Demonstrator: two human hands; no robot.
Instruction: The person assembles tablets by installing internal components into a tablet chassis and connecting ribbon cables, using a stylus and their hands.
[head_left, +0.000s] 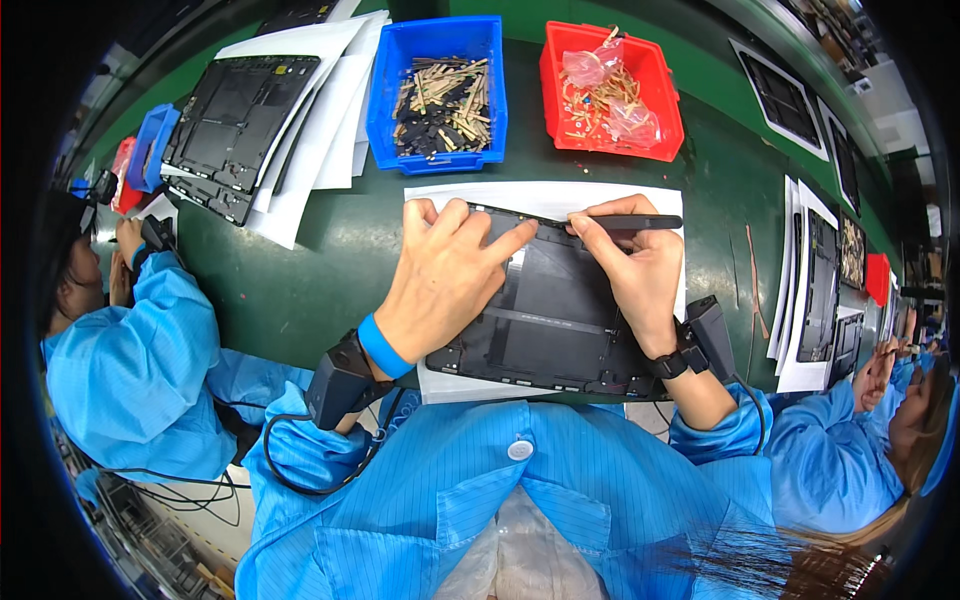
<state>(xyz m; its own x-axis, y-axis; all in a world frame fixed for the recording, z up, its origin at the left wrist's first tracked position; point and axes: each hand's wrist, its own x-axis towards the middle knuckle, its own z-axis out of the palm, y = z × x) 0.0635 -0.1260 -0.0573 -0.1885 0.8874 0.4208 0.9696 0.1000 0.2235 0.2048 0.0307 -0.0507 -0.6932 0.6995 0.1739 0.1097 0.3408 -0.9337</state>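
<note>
A black flat device shell lies on a white sheet on the green table right in front of me. My left hand rests flat on the shell's upper left part, fingers spread, index finger pointing to the top edge. My right hand grips a dark pen-like tool, held level along the shell's top edge. Its tip sits close to my left index fingertip.
A blue bin of dark and tan small parts and a red bin with bagged parts stand behind the shell. Another black shell lies on white sheets at the back left. People in blue coats sit at both sides.
</note>
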